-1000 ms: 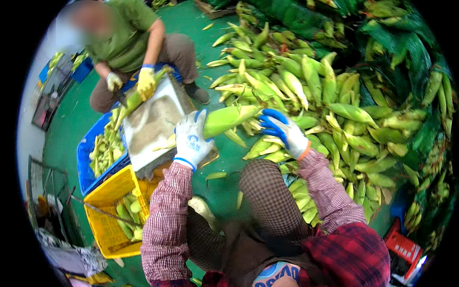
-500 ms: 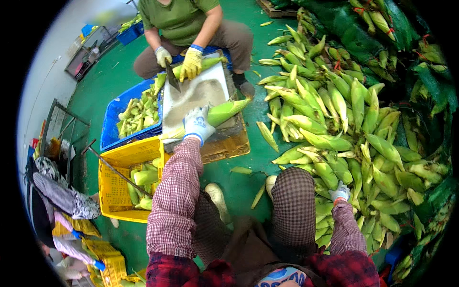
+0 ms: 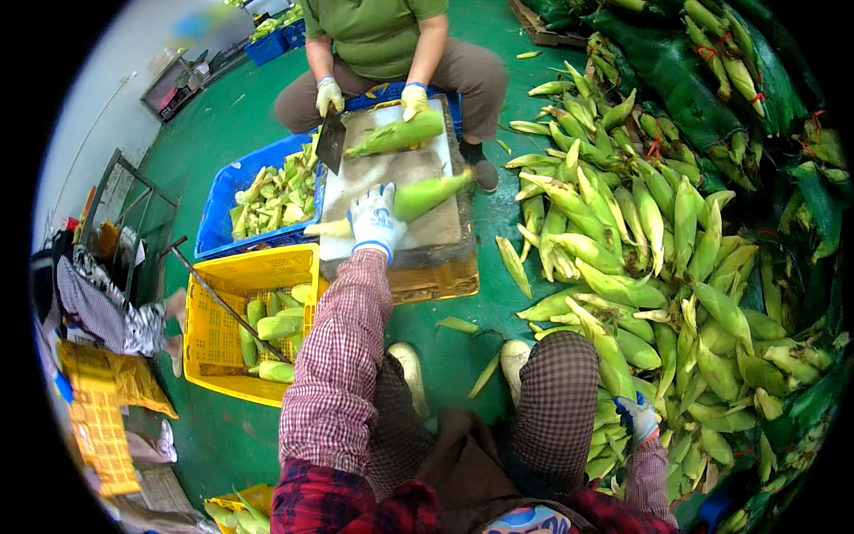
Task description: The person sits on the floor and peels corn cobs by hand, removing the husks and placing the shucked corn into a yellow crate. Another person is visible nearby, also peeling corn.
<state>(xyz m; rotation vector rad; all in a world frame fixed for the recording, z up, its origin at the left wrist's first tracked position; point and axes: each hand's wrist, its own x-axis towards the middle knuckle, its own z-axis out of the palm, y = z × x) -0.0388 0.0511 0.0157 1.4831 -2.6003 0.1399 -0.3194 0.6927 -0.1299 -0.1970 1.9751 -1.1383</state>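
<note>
Lying on a worn cutting board (image 3: 418, 236), a husked ear of corn (image 3: 431, 193) is gripped at its near end by the gloved left hand (image 3: 374, 221), fingers closed around it. The board sits on an orange crate (image 3: 436, 280) on the green floor (image 3: 231, 116). The right hand (image 3: 639, 416) reaches low into the corn pile (image 3: 658, 258); whether its fingers are closed cannot be told. Across the board, a co-worker holds a cleaver (image 3: 331, 141) and another ear (image 3: 398, 134), beside blue (image 3: 222, 209) and yellow (image 3: 213, 329) crates of trimmed cobs.
</note>
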